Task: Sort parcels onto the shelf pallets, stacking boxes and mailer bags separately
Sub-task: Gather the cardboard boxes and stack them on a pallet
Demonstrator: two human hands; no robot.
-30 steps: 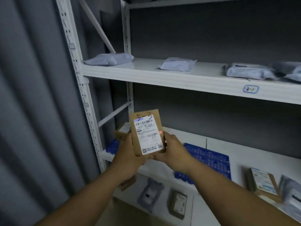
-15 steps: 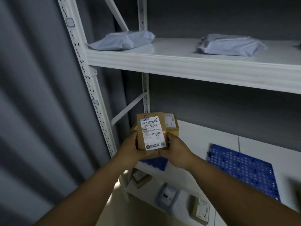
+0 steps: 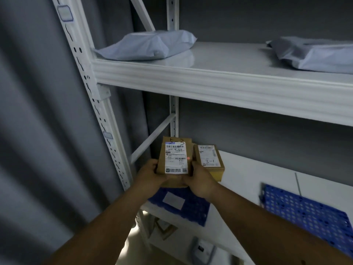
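**Both hands clamped on a labelled box at the middle shelf**

While only the head view is given, it shows both forearms reaching up from the bottom of the frame toward the lower centre. The left hand [image 3: 150, 174] has its fingers curled round the left edge and lower corner of a small cardboard box [image 3: 174, 157]; the right hand [image 3: 200, 180] grips the right edge and lower corner, thumb up along the side. The two hands sit close together under the box, each clamped on it. The box is held with its white shipping label [image 3: 175, 157] facing the camera, a handwritten mark above the label and a small red dot on the label's right side.

Just right of the held box, and touching or nearly touching it, a second cardboard box [image 3: 210, 159] lies on the middle shelf [image 3: 246, 169], its label up. Below the hands a blue perforated pallet [image 3: 188, 206] rests on that shelf with a white sticker on it; whether the held box rests on it cannot be told. Another blue pallet [image 3: 309, 213] lies at lower right.

On the upper shelf [image 3: 219, 83], a pale mailer bag [image 3: 147, 47] lies at upper centre-left and another mailer bag [image 3: 313, 53] at upper right. The white perforated upright [image 3: 89, 88] runs down the left. Parcels on the lowest level are blurred.
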